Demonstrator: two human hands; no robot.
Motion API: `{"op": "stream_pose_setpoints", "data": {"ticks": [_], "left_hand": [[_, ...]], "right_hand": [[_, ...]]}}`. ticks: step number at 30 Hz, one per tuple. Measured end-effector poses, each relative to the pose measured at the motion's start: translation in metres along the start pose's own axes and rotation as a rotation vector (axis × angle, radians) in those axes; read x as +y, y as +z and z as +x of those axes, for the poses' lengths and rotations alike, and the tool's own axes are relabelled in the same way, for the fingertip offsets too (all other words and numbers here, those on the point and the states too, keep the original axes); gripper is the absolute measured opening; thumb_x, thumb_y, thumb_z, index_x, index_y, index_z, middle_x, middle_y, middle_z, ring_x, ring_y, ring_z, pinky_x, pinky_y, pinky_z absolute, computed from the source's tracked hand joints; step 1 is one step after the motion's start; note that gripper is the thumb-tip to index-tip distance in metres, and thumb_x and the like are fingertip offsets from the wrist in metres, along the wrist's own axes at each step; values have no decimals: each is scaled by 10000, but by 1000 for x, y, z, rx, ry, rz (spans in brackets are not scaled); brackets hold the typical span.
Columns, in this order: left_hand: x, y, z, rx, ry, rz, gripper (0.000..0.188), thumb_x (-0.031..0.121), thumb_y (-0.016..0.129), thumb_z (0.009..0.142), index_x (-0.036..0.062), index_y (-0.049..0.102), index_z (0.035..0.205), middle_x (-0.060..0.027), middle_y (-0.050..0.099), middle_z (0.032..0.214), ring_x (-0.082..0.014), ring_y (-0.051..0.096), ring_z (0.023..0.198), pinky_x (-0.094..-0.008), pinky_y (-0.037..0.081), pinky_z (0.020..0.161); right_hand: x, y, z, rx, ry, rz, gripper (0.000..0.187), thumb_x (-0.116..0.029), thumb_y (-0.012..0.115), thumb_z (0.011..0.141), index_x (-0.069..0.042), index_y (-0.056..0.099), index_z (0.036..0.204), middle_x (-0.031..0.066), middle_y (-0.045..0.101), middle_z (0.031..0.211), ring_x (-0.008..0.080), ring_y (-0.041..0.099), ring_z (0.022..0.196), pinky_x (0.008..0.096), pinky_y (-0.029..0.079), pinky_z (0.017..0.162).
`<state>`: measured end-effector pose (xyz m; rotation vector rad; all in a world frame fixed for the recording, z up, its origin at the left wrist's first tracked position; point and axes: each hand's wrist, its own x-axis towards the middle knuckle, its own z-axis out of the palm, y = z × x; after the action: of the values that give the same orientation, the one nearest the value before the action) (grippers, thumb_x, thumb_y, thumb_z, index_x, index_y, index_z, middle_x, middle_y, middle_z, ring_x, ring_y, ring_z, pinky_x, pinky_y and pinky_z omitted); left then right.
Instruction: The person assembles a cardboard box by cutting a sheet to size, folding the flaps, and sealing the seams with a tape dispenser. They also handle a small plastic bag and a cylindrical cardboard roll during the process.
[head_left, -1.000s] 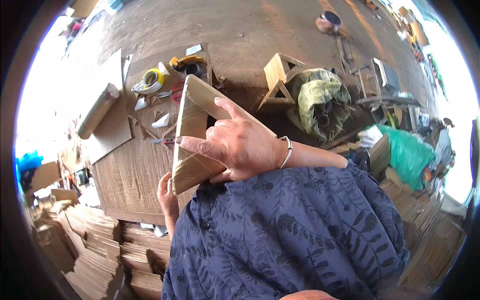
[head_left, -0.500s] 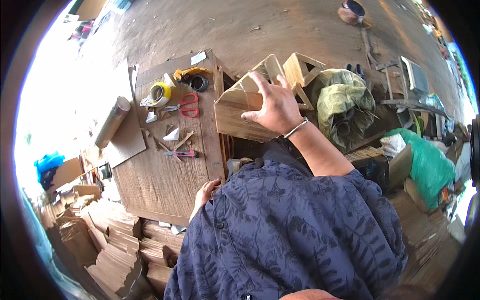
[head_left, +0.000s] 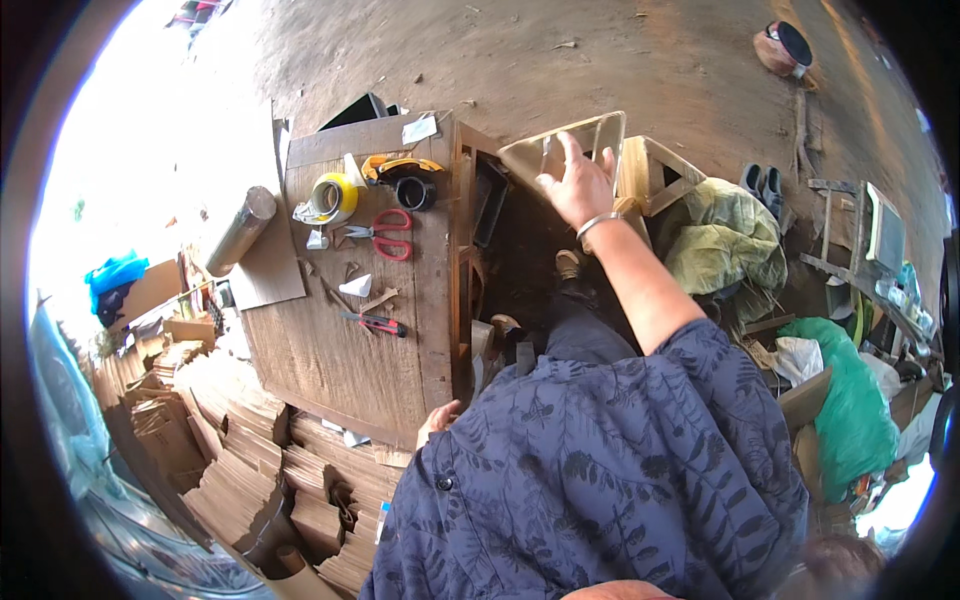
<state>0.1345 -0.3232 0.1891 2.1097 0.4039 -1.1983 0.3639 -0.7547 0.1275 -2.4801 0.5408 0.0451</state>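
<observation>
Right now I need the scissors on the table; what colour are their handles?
Red handles on the scissors, head view.

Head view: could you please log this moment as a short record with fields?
Right hand: extended, gripping a folded cardboard box beyond the table's edge
Left hand: resting open at the wooden table edge
On table: yellow tape roll, red scissors, red utility knife, cardboard tube
Lower left: stacked flat cardboard
</observation>
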Motion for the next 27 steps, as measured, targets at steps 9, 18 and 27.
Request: {"op": "stream_pose_setpoints", "data": {"ticks": [9,18,27], "left_hand": [[-74,35,-8,-116,-209,-112,457,211,629,865,52,547,1286,-147,591,1188,-243,579,1097,-322,444,961],[-19,21,-26,-119,-174,-103,465,299,583,904,47,540,1292,-160,579,1232,-268,545,1163,-341,421,998],[-42,34,-50,106,-140,-166,451,338,585,922,81,548,1292,-147,570,1276,-275,539,1193,-362,421,1015]], "right_hand": [[153,124,120,-332,567,-2,891,-466,641,792,-206,151,1489,167,542,1335,355,501,1250,594,232,1064],[323,279,127,-488,197,356,778,-236,800,682,9,426,1319,182,550,1254,275,544,1134,361,450,975],[272,249,80,-248,248,102,568,-136,692,733,33,527,1250,182,657,1053,273,637,915,377,509,807]]}}
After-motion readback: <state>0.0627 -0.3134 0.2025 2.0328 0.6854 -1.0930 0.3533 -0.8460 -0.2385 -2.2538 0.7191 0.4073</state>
